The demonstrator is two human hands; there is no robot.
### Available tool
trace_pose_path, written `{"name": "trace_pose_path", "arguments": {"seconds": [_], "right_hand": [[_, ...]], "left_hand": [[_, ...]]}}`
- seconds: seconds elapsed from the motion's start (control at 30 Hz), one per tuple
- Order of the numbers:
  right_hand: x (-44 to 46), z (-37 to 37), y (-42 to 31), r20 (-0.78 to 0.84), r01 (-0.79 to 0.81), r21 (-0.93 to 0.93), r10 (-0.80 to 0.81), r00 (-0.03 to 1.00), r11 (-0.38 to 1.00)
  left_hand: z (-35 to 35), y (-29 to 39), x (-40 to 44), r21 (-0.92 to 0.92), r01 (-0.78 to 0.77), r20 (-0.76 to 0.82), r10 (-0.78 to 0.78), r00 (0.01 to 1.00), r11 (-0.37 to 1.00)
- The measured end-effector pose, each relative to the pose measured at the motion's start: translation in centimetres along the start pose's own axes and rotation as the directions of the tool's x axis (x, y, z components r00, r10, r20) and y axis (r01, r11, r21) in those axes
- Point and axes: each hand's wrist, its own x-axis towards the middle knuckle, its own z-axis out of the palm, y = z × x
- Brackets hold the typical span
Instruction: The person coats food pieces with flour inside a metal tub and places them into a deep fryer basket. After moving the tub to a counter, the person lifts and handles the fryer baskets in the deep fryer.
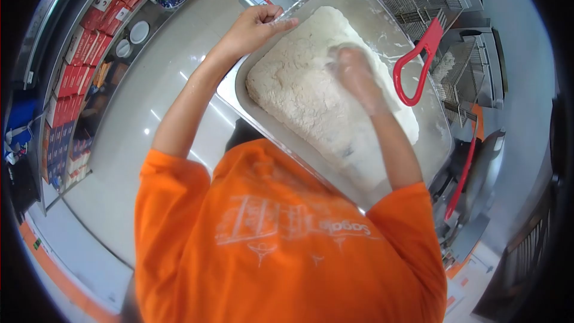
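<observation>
A deep metal pan (439,137) holds a broad bed of white flour (293,78), lumpy on the near left and smoother toward the far side. My left hand (258,27) is closed over the pan's left rim, thumb pointing inward. Over the middle of the flour is my right hand (354,72), smeared by motion. Its fingers are too blurred to show whether they hold anything.
A red loop handle (412,78) juts over the pan's right rim. Wire fryer baskets (424,0) stand beyond it. Shelves with red boxes (72,78) line the left, across a tiled floor (137,119). Another red handle (461,182) lies at right.
</observation>
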Motion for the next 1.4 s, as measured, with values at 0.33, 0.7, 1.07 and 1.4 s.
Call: {"name": "trace_pose_path", "arguments": {"seconds": [0.33, 0.7, 1.07, 1.4], "right_hand": [[2.4, 1.8, -1.3, -0.164, 0.255, -0.097, -0.268, 0.949, 0.962], [-2.4, -3.2, -2.6, 0.299, -0.301, 0.905, -0.053, 0.953, -0.3], [-3.1, -0.7, -3.5, 0.376, -0.159, 0.597, -0.099, 0.922, 0.787], [-8.4, -4.1, 1.9, 0.265, -0.46, 0.397, 0.381, 0.886, 0.794]], "left_hand": [[-0.1, -0.5, 0.2, 0.028, -0.005, 0.002, 0.005, 1.0, 1.0], [0.1, -0.2, 0.0, 0.015, -0.005, 0.007, 0.005, 1.0, 1.0], [-0.1, 0.1, -0.4, -0.001, 0.053, 0.014, -0.053, 0.998, 0.999], [-0.3, 0.4, -0.2, 0.059, 0.127, 0.038, -0.13, 0.991, 0.99]]}}
